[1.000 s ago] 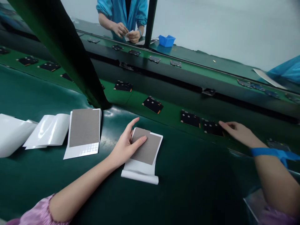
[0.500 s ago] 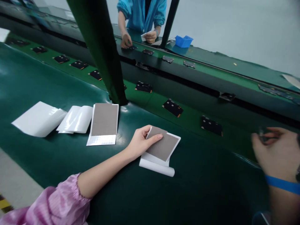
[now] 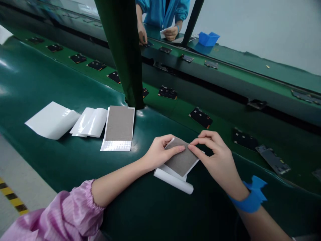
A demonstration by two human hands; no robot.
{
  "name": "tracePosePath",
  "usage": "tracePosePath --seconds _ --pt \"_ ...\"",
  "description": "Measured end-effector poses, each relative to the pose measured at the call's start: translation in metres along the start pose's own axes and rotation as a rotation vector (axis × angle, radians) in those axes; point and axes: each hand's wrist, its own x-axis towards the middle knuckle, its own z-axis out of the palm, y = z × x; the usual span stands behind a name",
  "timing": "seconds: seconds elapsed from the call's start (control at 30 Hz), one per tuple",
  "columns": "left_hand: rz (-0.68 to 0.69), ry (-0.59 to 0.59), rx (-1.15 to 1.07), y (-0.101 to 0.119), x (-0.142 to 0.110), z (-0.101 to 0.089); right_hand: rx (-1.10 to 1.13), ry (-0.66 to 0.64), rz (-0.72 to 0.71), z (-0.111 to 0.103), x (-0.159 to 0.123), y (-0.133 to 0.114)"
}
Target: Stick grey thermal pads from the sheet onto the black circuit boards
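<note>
A grey pad sheet on white backing (image 3: 181,163) lies on the dark green table in front of me, its near end curled into a roll. My left hand (image 3: 160,152) rests on its left edge, thumb on the grey surface and fingers curled over the far corner. My right hand (image 3: 215,157) has come onto the sheet's right side, with finger and thumb pinched at the grey layer near the middle. A blue strap (image 3: 250,197) wraps my right wrist.
A second grey sheet (image 3: 119,127) and two white liners (image 3: 52,119) lie to the left. Black boards (image 3: 200,117) ride the green conveyor (image 3: 175,110) beyond. A green post (image 3: 125,53) stands ahead. A person in blue (image 3: 163,13) works opposite, by a blue bin (image 3: 208,38).
My right hand left the black board on the conveyor and came back to pinch the grey sheet. The view shifted left; my left hand stayed on the sheet.
</note>
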Motion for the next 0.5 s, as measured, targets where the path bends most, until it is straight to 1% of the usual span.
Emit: tracePosePath --seconds 0.1,0.17,0.23,0.27,0.33,0.37,0.4,0.43,0.47,0.5 --pt "-0.016 -0.009 -0.007 0.001 0.000 0.000 -0.091 0.082 -0.113 0.002 -0.005 -0.002" --pt "-0.031 -0.020 0.000 0.003 -0.001 0.000 -0.137 0.102 -0.181 0.002 -0.007 -0.004" --pt "-0.051 -0.019 0.026 0.005 -0.001 0.000 -0.148 0.125 -0.166 -0.004 -0.008 0.002" --pt "-0.061 -0.015 0.043 0.006 -0.001 0.000 -0.143 0.139 -0.121 -0.011 -0.007 0.011" --pt "-0.071 -0.005 0.080 0.008 -0.001 0.000 -0.144 0.166 0.028 -0.032 -0.009 0.039" --pt "-0.073 -0.003 0.098 0.008 -0.001 0.000 -0.153 0.150 0.123 -0.046 -0.012 0.059" --pt "-0.074 -0.004 0.113 0.009 0.000 0.000 -0.184 0.147 0.248 -0.062 -0.017 0.080" --pt "-0.074 -0.007 0.126 0.008 0.000 0.000 -0.245 0.144 0.407 -0.079 -0.024 0.102" --pt "-0.073 -0.010 0.136 0.008 0.001 0.000 -0.316 0.107 0.571 -0.095 -0.032 0.123" --pt "-0.072 -0.016 0.143 0.008 0.001 0.000 -0.386 0.082 0.683 -0.110 -0.041 0.143"
